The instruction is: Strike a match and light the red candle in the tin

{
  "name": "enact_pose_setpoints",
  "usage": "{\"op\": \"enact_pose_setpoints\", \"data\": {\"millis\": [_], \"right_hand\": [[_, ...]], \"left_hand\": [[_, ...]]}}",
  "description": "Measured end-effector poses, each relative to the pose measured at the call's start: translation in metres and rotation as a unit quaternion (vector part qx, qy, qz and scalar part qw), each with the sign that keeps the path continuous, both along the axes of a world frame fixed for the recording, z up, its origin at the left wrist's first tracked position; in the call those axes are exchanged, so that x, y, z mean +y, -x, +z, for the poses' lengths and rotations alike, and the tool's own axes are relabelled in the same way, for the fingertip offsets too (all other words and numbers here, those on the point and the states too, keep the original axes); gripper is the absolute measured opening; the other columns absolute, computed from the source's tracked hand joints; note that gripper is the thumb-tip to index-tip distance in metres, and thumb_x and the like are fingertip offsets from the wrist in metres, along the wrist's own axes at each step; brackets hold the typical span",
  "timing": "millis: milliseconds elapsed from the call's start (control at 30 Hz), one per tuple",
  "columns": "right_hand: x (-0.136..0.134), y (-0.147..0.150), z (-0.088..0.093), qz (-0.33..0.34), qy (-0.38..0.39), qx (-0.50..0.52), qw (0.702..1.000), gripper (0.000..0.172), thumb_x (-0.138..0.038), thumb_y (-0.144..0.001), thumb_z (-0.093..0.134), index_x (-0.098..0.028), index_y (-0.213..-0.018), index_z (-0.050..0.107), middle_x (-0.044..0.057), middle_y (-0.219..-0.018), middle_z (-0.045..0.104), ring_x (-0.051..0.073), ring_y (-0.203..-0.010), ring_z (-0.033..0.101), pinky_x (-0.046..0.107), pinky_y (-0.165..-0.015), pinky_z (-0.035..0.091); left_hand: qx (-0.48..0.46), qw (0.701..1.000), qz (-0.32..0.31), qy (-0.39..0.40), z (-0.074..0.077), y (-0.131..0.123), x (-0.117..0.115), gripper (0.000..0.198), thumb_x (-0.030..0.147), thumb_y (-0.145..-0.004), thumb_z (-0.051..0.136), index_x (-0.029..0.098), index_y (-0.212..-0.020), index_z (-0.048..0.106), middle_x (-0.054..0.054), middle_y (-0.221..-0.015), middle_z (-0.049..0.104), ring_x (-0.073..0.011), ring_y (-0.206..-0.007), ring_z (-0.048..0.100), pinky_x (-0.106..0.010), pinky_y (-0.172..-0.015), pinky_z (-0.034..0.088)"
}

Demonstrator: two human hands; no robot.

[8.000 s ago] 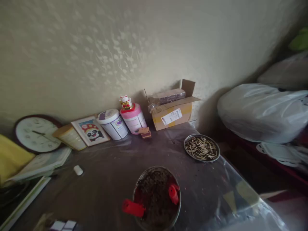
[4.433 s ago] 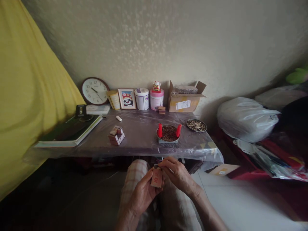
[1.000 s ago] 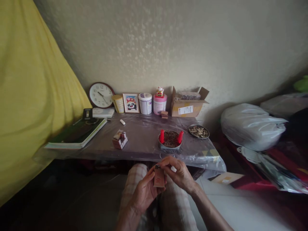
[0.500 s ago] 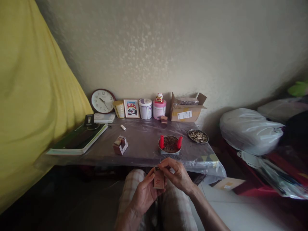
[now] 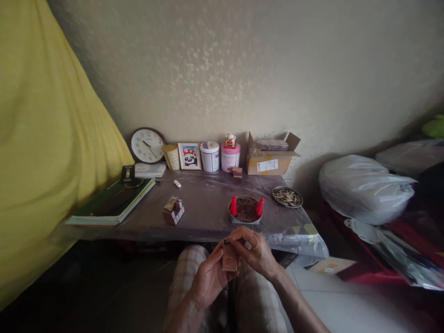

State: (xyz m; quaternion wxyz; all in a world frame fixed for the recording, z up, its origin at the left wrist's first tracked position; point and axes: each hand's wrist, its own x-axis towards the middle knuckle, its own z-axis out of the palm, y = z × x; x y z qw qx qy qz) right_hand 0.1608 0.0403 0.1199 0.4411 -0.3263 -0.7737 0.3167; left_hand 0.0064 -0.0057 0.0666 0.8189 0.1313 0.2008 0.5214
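Note:
A small brown matchbox [image 5: 229, 258] stands upright over my lap, gripped from the left by my left hand [image 5: 207, 278]. My right hand [image 5: 255, 252] curls over its top end, fingertips pinched at the box's open end; what they pinch is too small to make out. Beyond my hands, near the table's front edge, sits a round metal bowl [image 5: 246, 211] of dark filling with two red candles [image 5: 233, 206] stuck in it. A metal plate of matchsticks [image 5: 287, 196] lies to the bowl's right.
The table [image 5: 204, 208] is covered in clear plastic. A stack of small matchboxes [image 5: 173, 210], a book [image 5: 113, 203], a clock [image 5: 148, 144], tins, a framed picture and a cardboard box [image 5: 270, 159] stand on it. A yellow curtain [image 5: 45, 152] hangs left; bags [image 5: 364, 189] pile right.
Eight seconds ago the view was close over the table with no hands in view. In the last second my hands have stayed on the matchbox and hardly moved.

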Motion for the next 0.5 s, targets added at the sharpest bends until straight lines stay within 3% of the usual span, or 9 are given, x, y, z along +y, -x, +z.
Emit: {"op": "enact_pose_setpoints", "data": {"millis": [133,300,400,500], "right_hand": [[0.006,-0.005,0.001,-0.024,0.072,0.110,0.991,0.013,-0.030,-0.088,0.061,-0.020,-0.081,0.065,0.003,-0.087,0.067,0.014,-0.074,0.066,0.024,-0.068,0.052],[0.007,-0.013,-0.003,-0.065,0.183,0.263,0.945,0.013,-0.033,-0.083,0.068,-0.022,-0.081,0.062,0.001,-0.090,0.070,0.012,-0.066,0.069,0.024,-0.070,0.055],[-0.001,-0.015,-0.012,-0.088,0.165,0.257,0.948,0.011,-0.033,-0.084,0.067,-0.024,-0.088,0.064,0.000,-0.090,0.070,0.015,-0.080,0.069,0.025,-0.077,0.054],[-0.013,-0.017,-0.020,-0.090,0.112,0.160,0.977,0.021,-0.034,-0.087,0.063,-0.028,-0.107,0.062,0.003,-0.108,0.067,0.019,-0.103,0.064,0.030,-0.091,0.050]], "left_hand": [[0.005,1.000,-0.005,0.001,-0.002,0.002,0.005,0.024,0.022,-0.092,0.050,0.020,-0.114,0.060,-0.011,-0.093,0.075,-0.0197,-0.085,0.070,-0.031,-0.070,0.053],[0.000,1.000,0.000,-0.001,0.003,0.002,0.011,0.029,0.023,-0.093,0.047,0.022,-0.121,0.056,-0.012,-0.094,0.076,-0.0181,-0.082,0.071,-0.031,-0.071,0.053],[-0.007,1.000,0.003,-0.005,0.010,0.001,0.015,0.031,0.024,-0.094,0.045,0.024,-0.123,0.055,-0.011,-0.094,0.076,-0.0170,-0.081,0.071,-0.031,-0.072,0.053],[-0.014,1.000,0.005,-0.019,0.018,0.000,0.018,0.033,0.023,-0.094,0.044,0.025,-0.126,0.053,-0.009,-0.095,0.076,-0.0168,-0.084,0.071,-0.032,-0.075,0.053]]}}
